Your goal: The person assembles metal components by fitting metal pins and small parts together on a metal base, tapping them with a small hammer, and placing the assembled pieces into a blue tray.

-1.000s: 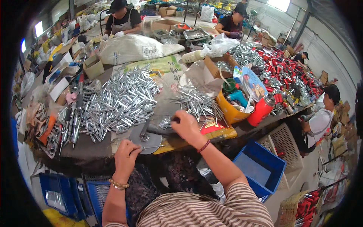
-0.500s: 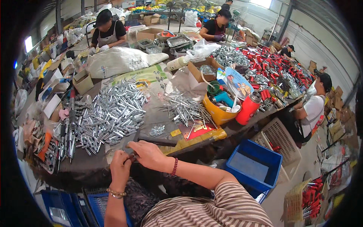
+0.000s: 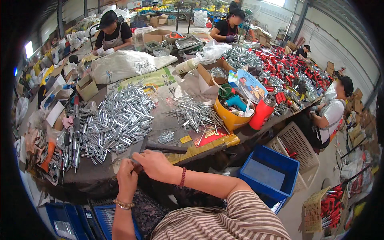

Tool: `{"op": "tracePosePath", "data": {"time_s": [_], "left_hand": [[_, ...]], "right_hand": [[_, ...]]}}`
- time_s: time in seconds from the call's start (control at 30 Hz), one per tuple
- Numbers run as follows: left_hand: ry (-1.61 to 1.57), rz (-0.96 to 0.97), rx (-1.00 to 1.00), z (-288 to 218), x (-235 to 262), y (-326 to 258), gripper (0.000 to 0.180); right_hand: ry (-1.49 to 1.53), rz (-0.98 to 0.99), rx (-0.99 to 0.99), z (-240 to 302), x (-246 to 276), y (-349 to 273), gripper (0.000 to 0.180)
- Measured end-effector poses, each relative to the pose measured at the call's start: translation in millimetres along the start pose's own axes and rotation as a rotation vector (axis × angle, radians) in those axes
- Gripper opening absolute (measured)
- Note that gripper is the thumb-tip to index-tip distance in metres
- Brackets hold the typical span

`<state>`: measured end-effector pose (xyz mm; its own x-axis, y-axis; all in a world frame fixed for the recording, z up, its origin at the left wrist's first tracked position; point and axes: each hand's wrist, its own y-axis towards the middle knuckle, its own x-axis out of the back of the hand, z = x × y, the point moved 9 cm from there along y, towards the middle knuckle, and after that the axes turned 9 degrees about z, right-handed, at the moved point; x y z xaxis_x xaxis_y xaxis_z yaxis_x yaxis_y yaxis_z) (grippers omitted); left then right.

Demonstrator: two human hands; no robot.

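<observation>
My left hand [image 3: 127,181] and my right hand [image 3: 158,166] meet at the table's front edge, fingers closed and almost touching. What they pinch between them is too small and covered to make out. Just beyond the fingertips lies a dark hammer-like tool [image 3: 166,148], its handle pointing right. A large heap of shiny metal tubes [image 3: 120,116] spreads behind my left hand. Further right are a pile of thin metal rods [image 3: 194,114] and a little cluster of small metal parts [image 3: 166,137].
An orange tub [image 3: 232,118] with odds and ends and a red bottle [image 3: 264,112] stand along the right edge. Below sits a blue bin [image 3: 270,174] beside a beige crate [image 3: 296,150]. Several co-workers sit around the table; one [image 3: 334,112] is at the right.
Both my hands stay together at the edge, with only a slight shift of the right hand left and downward. The co-worker at the right has moved their arms a little.
</observation>
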<state>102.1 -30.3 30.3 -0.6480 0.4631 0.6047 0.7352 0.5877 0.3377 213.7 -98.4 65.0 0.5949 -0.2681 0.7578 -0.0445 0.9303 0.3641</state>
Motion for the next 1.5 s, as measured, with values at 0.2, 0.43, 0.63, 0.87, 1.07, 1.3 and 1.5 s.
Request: {"op": "tracePosePath", "data": {"time_s": [0.2,0.43,0.63,0.87,1.07,1.3,1.5], "left_hand": [[0.028,-0.023,0.045,-4,2,1,0.018],[0.105,-0.003,0.008,1,1,0,0.013],[0.007,0.012,0.027,-15,8,-2,0.009],[0.095,0.02,-0.03,-14,-3,9,0.011],[0.098,0.026,0.084,-7,1,2,0.01],[0.119,0.022,0.003,-12,4,0,0.013],[0.12,0.023,0.026,-12,4,0,0.013]], "right_hand": [[-0.241,0.033,0.075,25,-3,-10,0.04],[-0.221,0.0,0.075,17,2,-12,0.039],[-0.373,-0.136,-0.075,-6,41,-20,0.022],[-0.401,0.015,-0.222,-69,46,-28,0.014],[-0.006,-0.052,-0.187,-29,68,-48,0.035],[-0.16,-0.096,-0.105,8,74,-58,0.03],[-0.405,0.05,-0.098,16,64,-54,0.03]]}}
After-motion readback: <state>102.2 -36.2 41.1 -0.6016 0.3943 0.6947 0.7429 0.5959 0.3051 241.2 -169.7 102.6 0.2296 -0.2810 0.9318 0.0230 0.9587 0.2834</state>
